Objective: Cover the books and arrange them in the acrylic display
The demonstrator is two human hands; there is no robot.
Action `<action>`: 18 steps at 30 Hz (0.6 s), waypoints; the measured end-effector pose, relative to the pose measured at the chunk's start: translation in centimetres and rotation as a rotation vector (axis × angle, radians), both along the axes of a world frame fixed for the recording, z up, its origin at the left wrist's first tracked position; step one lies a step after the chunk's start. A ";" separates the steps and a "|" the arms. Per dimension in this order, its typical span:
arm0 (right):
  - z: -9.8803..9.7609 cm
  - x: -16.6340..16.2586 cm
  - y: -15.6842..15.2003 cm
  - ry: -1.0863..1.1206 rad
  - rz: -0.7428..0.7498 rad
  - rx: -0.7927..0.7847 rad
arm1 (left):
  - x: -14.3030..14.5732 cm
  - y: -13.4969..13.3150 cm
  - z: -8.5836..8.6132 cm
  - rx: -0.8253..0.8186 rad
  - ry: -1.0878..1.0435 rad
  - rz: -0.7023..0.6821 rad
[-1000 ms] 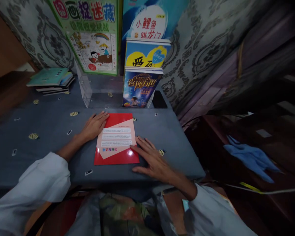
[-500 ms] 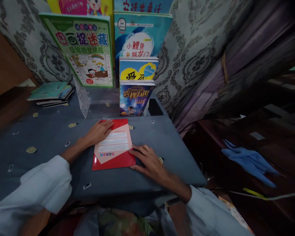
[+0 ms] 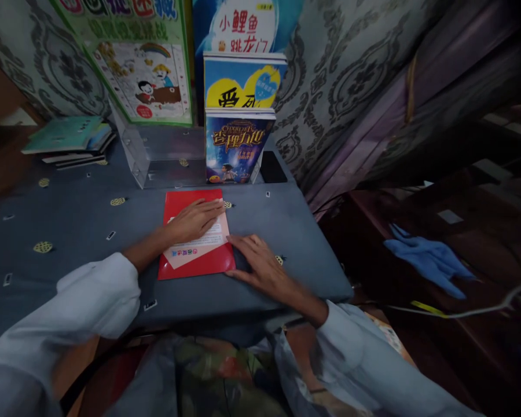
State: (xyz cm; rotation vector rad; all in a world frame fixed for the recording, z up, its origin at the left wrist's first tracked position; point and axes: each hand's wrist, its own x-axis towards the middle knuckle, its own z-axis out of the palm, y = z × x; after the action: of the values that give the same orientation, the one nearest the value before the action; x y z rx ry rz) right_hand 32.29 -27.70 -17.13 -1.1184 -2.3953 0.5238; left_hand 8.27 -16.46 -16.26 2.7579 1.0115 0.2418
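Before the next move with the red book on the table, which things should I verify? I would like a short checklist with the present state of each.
1. Red book lies flat on the table: ok.
2. Left hand rests flat on its cover: ok.
3. Right hand lies at its right edge: ok.
4. Either hand grips the book: not ok, both lie open.
5. Dark blue book stands upright in the clear stand: ok.
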 end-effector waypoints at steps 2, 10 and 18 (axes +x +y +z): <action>-0.2 0.0 -0.1 0.013 -0.026 -0.017 | -0.1 -1.8 0.1 -0.015 -0.017 -0.068; -1.0 0.3 -0.3 0.041 -0.063 -0.016 | 0.1 -9.6 1.0 -0.090 -0.026 -0.250; -1.1 0.6 -0.1 0.007 0.038 0.071 | -1.2 -12.8 0.5 -0.022 0.015 -0.189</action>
State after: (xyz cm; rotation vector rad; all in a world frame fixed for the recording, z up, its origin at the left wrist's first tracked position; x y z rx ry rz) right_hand 32.88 -27.78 -18.20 -1.0408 -2.4143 0.4509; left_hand 7.04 -29.27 -15.72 2.8143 0.7454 0.1805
